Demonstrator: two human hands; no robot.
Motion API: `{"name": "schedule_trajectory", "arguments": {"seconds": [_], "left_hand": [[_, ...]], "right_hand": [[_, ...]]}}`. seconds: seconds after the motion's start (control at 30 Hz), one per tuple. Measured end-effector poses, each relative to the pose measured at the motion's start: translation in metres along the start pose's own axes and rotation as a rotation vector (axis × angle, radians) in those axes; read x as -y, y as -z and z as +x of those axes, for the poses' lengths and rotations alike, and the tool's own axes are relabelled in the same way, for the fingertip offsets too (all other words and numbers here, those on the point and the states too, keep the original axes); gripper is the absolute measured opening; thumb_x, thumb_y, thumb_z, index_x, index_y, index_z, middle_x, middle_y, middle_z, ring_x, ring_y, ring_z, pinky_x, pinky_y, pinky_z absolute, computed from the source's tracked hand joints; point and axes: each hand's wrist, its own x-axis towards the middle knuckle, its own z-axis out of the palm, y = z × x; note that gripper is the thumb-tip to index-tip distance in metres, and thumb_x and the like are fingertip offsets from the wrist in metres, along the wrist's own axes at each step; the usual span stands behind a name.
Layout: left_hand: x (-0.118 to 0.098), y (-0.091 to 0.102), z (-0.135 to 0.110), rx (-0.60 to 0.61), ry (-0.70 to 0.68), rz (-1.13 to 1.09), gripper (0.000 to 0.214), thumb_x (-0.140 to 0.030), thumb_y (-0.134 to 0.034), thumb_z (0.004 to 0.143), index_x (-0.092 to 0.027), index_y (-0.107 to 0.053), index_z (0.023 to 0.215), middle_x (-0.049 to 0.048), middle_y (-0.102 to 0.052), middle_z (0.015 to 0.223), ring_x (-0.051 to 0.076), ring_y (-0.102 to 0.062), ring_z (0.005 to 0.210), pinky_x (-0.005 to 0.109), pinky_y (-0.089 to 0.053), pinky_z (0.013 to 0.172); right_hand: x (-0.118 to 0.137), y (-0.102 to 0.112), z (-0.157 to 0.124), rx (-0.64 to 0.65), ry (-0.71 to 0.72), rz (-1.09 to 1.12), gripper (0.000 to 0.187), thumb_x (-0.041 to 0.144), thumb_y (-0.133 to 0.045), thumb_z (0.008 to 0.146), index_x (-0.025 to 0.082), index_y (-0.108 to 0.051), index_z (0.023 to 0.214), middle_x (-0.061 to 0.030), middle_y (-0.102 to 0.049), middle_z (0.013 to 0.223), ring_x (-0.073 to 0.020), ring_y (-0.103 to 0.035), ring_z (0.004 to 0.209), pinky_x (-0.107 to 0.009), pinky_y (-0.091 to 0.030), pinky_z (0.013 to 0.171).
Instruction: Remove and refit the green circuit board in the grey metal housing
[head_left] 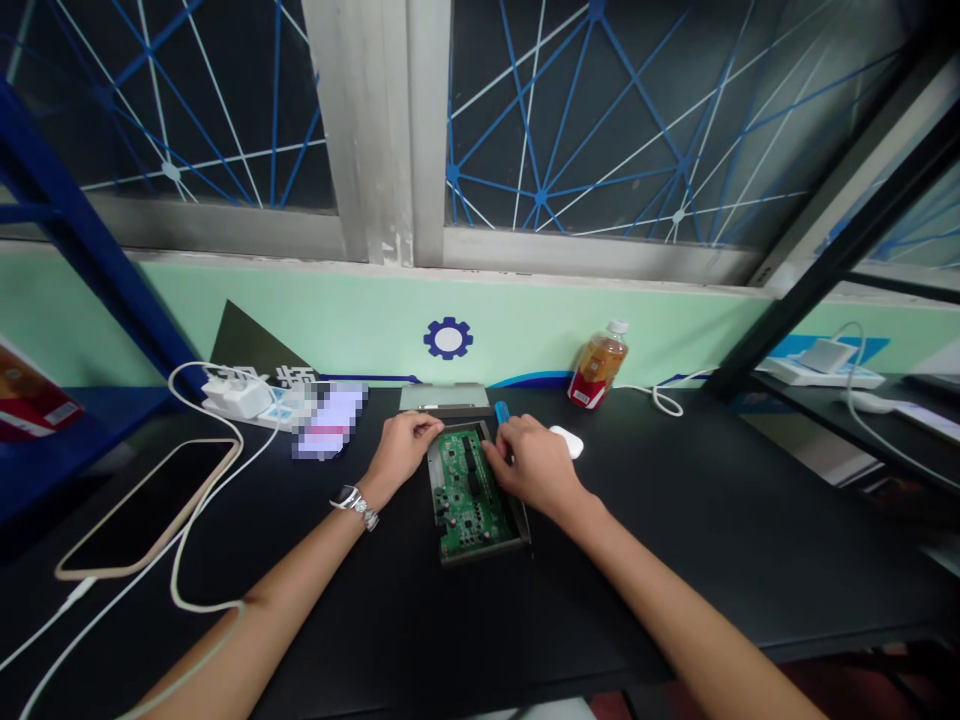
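A green circuit board (471, 490) lies in a shallow dark metal case (486, 552) on the desk in front of me. My left hand (405, 450), with a silver watch (352, 500) on its wrist, has its fingers pinched together at the case's upper left corner. My right hand (536, 460) is curled over the right side of the board, its fingertips near the board's upper part. What is between those fingers is hidden. Just beyond the right knuckles a blue object (502, 411) shows. Behind the case lies a flat pale metal plate (442, 396).
A phone (150, 510) with white cables lies at left, near a power strip (259, 398) with chargers. A drink bottle (598, 366) stands at back right, and a small white case (568, 441) is beside my right hand. Black shelving (795, 230) rises at right.
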Motion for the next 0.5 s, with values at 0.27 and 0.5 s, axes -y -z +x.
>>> {"name": "schedule_trajectory", "arguments": {"seconds": [0.27, 0.5], "left_hand": [[-0.002, 0.002, 0.0, 0.002, 0.004, 0.003, 0.024, -0.034, -0.062, 0.088, -0.018, -0.079, 0.085, 0.0073, -0.077, 0.086, 0.021, -0.069, 0.077, 0.029, -0.049, 0.071], [0.001, 0.003, 0.0, 0.015, 0.016, -0.038, 0.025, -0.036, -0.061, 0.087, -0.019, -0.08, 0.084, 0.0072, -0.078, 0.089, 0.024, -0.071, 0.082, 0.032, -0.051, 0.075]], "right_hand": [[0.037, -0.014, -0.009, 0.058, 0.115, -0.142, 0.033, 0.036, -0.051, 0.093, 0.013, -0.073, 0.085, -0.0168, -0.065, 0.092, -0.0323, -0.052, 0.099, -0.045, -0.032, 0.088], [0.043, -0.022, -0.004, 0.017, 0.133, -0.104, 0.031, 0.036, -0.052, 0.093, 0.014, -0.072, 0.082, -0.0131, -0.066, 0.09, -0.029, -0.053, 0.096, -0.043, -0.032, 0.088]]}}
